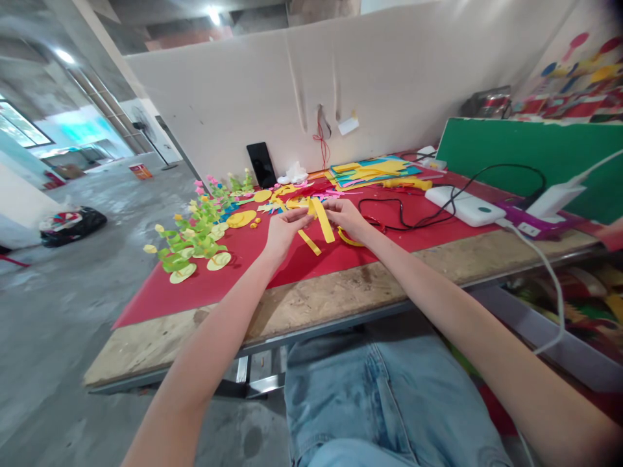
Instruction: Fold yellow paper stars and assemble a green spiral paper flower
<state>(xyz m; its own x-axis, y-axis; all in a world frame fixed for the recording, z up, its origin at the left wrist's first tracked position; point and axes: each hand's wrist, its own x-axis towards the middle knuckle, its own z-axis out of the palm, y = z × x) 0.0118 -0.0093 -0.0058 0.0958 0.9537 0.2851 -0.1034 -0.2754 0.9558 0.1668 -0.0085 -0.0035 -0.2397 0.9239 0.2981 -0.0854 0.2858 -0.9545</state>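
Between my two hands, above the red sheet (pixel 341 255), is a yellow strip (pixel 323 222) that looks like cut foam or paper. My left hand (pixel 291 224) is closed in a pinch at the strip's left side. From the other side my right hand (pixel 344 215) pinches near its upper end. A shorter yellow strip (pixel 310 243) slants down just below the left fingertips. Beside my right wrist, a yellow curved handle (pixel 351 239) shows in part. Small yellow rolled pieces (pixel 255 222) and a yellow disc (pixel 241 219) lie left of my left hand.
Several green handmade flowers (pixel 195 233) on round bases stand at the left. A phone (pixel 261 165) leans on the back panel. Yellow and blue sheets (pixel 370 170) lie behind a yellow-handled tool (pixel 407 184). At right are a white box (pixel 464 206), a black cable (pixel 403 224) and a power strip (pixel 533 224).
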